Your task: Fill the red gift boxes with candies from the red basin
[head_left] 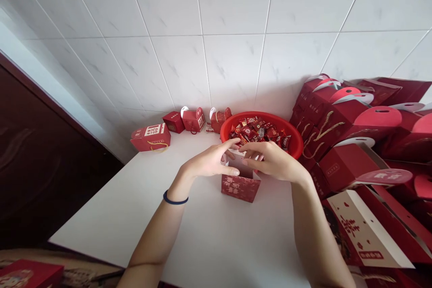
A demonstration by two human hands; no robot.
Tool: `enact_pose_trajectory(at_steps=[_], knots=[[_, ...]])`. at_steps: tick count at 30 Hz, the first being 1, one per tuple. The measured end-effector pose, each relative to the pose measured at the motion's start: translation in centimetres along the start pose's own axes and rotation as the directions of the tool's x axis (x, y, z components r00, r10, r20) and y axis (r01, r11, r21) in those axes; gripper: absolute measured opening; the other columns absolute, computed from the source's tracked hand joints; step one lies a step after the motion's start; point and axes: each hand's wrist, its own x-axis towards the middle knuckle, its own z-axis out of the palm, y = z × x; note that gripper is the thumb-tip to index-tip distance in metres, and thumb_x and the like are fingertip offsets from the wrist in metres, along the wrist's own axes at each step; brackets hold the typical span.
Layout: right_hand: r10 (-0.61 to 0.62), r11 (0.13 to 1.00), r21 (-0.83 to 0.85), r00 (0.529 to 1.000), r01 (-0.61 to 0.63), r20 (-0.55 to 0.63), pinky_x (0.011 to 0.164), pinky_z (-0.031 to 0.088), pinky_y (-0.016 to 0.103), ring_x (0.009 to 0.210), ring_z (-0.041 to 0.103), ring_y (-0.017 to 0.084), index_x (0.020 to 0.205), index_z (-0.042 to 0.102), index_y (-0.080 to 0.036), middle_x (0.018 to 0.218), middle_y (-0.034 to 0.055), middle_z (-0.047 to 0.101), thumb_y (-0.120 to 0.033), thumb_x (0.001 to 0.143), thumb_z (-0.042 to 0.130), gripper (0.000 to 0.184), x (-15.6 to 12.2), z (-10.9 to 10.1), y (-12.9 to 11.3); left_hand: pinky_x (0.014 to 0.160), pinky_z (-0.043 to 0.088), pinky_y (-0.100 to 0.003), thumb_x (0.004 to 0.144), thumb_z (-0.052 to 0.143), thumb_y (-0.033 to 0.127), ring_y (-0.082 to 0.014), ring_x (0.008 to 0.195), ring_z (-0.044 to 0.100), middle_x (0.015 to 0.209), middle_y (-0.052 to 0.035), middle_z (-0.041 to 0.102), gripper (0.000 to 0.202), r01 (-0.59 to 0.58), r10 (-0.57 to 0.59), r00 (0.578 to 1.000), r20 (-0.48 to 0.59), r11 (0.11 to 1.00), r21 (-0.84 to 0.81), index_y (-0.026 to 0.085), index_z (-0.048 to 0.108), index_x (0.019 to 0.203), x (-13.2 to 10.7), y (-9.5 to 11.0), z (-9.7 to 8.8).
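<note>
A small red gift box [240, 189] with pale lettering on its front stands upright on the white table, its top open and its inside showing. Over the left side of the opening is my left hand [211, 160], thumb near the front rim and fingers apart. From the right, my right hand [275, 159] bends over the same opening, thumb and forefinger spread, other fingers curled. Both hands touch or nearly touch the upper edges; whether a flap lies between the fingers is hidden. Just behind is a red basin [297, 144] of red-wrapped candies [259, 129].
Small red boxes [194, 120] line the wall on the left, and a larger one with a cord handle [151, 138] lies nearby. Stacked red gift boxes [337, 112] crowd the right side. A flat-topped red box [32, 273] sits below the left table edge [87, 258].
</note>
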Motion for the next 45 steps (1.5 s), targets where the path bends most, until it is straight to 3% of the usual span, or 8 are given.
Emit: enact_pose_trajectory(at_steps=[7, 12, 19, 25, 30, 39, 42, 45], knots=[[0.049, 0.999, -0.011, 0.984, -0.052, -0.171, 0.072, 0.050, 0.029, 0.081, 0.065, 0.018, 0.117, 0.071, -0.021, 0.098, 0.0045, 0.073, -0.042, 0.084, 0.071, 0.039, -1.1, -1.7, 1.1, 0.089, 0.055, -0.039, 0.073, 0.078, 0.026, -0.0277, 0.116, 0.061, 0.136, -0.0082, 0.064, 0.071, -0.119, 0.122, 0.992, -0.027, 0.990, 0.070, 0.027, 0.057, 0.140, -0.4, 0.7, -0.2], [0.111, 0.988, -0.101, 0.993, -0.116, -0.047, 0.071, 0.048, 0.029, 0.081, 0.065, 0.019, 0.133, 0.065, -0.022, 0.101, 0.0052, 0.072, -0.046, 0.076, 0.080, 0.064, -1.2, -2.0, 1.4, 0.092, 0.050, -0.041, 0.071, 0.072, 0.011, -0.0295, 0.112, 0.059, 0.113, -0.0072, 0.072, 0.045, -0.145, 0.180, 0.980, -0.089, 0.940, 0.310, 0.022, 0.071, 0.114, 0.3, 0.2, -0.3], [0.096, 0.991, -0.102, 0.994, -0.091, 0.049, 0.066, 0.041, 0.025, 0.070, 0.060, 0.015, 0.120, 0.070, -0.021, 0.084, 0.0020, 0.070, -0.047, 0.092, 0.063, 0.039, -0.6, -1.4, 1.4, 0.075, 0.046, -0.031, 0.077, 0.060, 0.014, -0.0198, 0.082, 0.062, 0.089, -0.0029, 0.067, 0.007, -0.144, 0.170, 0.975, -0.142, 0.974, 0.175, 0.019, 0.061, 0.082, 1.9, -1.6, 0.4], [0.142, 0.961, -0.246, 0.988, -0.124, 0.055, 0.061, 0.030, 0.025, 0.062, 0.047, 0.012, 0.075, 0.067, -0.017, 0.069, 0.0004, 0.060, -0.028, 0.098, 0.051, 0.030, 0.4, -0.2, 1.6, 0.065, 0.040, -0.027, 0.073, 0.056, 0.012, -0.0155, 0.071, 0.053, 0.076, 0.0012, 0.059, 0.009, -0.132, 0.164, 0.979, -0.119, 0.963, 0.235, 0.019, 0.052, 0.072, 2.0, -1.5, 0.4], [0.187, 0.945, -0.282, 0.981, -0.164, 0.057, 0.060, 0.027, 0.024, 0.059, 0.043, 0.010, 0.073, 0.066, -0.017, 0.067, 0.0002, 0.058, -0.020, 0.093, 0.059, 0.022, 0.8, 0.4, 1.1, 0.073, 0.048, -0.030, 0.078, 0.068, 0.034, -0.0196, 0.080, 0.061, 0.083, -0.0007, 0.067, 0.017, -0.093, 0.096, 0.995, -0.009, 0.982, 0.162, 0.019, 0.061, 0.080, 1.4, -1.1, -0.6], [0.223, 0.917, -0.337, 0.975, -0.214, -0.013, 0.058, 0.028, 0.024, 0.064, 0.050, 0.011, 0.080, 0.069, -0.017, 0.074, 0.0019, 0.063, -0.017, 0.089, 0.060, 0.012, 0.4, 1.9, 1.0, 0.086, 0.054, -0.039, 0.076, 0.072, 0.036, -0.0262, 0.092, 0.069, 0.097, -0.0089, 0.077, 0.024, -0.111, 0.114, 0.992, -0.044, 0.992, 0.067, 0.017, 0.074, 0.091, 2.3, -2.4, -0.3], [0.194, 0.907, -0.370, 0.979, -0.201, -0.055, 0.060, 0.029, 0.025, 0.069, 0.055, 0.013, 0.076, 0.068, -0.019, 0.075, 0.0021, 0.065, -0.014, 0.087, 0.060, 0.015, 0.6, 0.5, -0.3, 0.088, 0.055, -0.038, 0.073, 0.078, 0.039, -0.0263, 0.094, 0.069, 0.098, -0.0089, 0.077, 0.029, -0.157, 0.148, 0.977, -0.152, 0.987, -0.045, 0.018, 0.075, 0.093, 2.0, -1.9, -0.5], [0.084, 0.898, -0.425, 0.993, -0.111, -0.081, 0.061, 0.035, 0.024, 0.065, 0.059, 0.013, 0.068, 0.067, -0.016, 0.065, 0.0001, 0.061, -0.012, 0.086, 0.062, 0.020, 0.6, -3.8, -4.3, 0.089, 0.055, -0.037, 0.069, 0.082, 0.047, -0.0272, 0.106, 0.067, 0.114, -0.0094, 0.074, 0.050, -0.359, 0.215, 0.888, -0.406, 0.877, -0.320, 0.021, 0.070, 0.110, 1.8, -1.3, -0.8]])
